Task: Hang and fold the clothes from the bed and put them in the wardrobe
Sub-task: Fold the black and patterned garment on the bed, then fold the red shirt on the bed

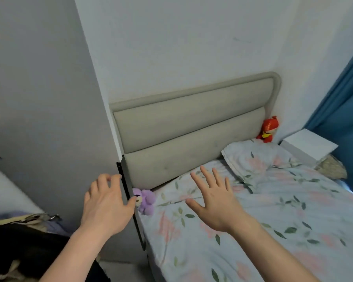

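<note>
Dark clothes [18,247] piled low at far left beside grey wardrobe door [49,98]. Left hand [106,206] at door edge, fingers loosely curled round black handle strip [128,192]. Purple plush [146,201] just right of it. Right hand [214,200] spread flat, holding nothing, over floral bed [253,231]. Pillow [253,159], red plush [269,129] by headboard [192,123].

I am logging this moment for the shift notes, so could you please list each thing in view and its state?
Left hand: fingers curled at the wardrobe door's edge.
Right hand: open, fingers spread above the bed.
Wardrobe door: open; dark handle on its edge.
Bedcover: rumpled.
Pillow: lying by the headboard.
Purple plush toy: lying at the bed's edge.
Red plush toy: upright in the corner.
</note>
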Demonstrator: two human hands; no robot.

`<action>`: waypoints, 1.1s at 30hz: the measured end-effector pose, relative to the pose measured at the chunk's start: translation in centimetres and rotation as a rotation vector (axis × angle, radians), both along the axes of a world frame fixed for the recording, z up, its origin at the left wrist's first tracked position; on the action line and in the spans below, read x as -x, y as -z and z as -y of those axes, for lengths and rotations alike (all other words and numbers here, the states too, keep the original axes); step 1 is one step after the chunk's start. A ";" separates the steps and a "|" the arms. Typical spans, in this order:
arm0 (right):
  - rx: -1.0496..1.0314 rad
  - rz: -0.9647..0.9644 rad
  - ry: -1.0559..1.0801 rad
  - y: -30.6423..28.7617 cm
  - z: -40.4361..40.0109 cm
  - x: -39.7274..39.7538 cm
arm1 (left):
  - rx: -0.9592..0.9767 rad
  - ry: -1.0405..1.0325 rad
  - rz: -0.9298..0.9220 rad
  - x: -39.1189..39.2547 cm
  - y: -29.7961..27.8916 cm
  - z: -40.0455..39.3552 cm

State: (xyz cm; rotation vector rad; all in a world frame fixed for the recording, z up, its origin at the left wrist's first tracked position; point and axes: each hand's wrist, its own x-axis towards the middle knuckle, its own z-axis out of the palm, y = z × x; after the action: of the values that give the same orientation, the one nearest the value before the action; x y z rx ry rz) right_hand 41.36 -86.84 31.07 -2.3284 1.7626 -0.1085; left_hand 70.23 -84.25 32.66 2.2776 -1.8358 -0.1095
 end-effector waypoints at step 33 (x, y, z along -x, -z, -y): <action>-0.300 0.095 1.073 6.7 -59.2 37.6 | -0.255 1.258 0.214 47.5 6.8 -31.8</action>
State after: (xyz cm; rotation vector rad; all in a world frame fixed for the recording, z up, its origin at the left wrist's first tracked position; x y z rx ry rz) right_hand 3.75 -27.60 24.35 -0.9689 2.5296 -0.1030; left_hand 22.77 -52.41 25.86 0.8902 -3.1876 -0.2975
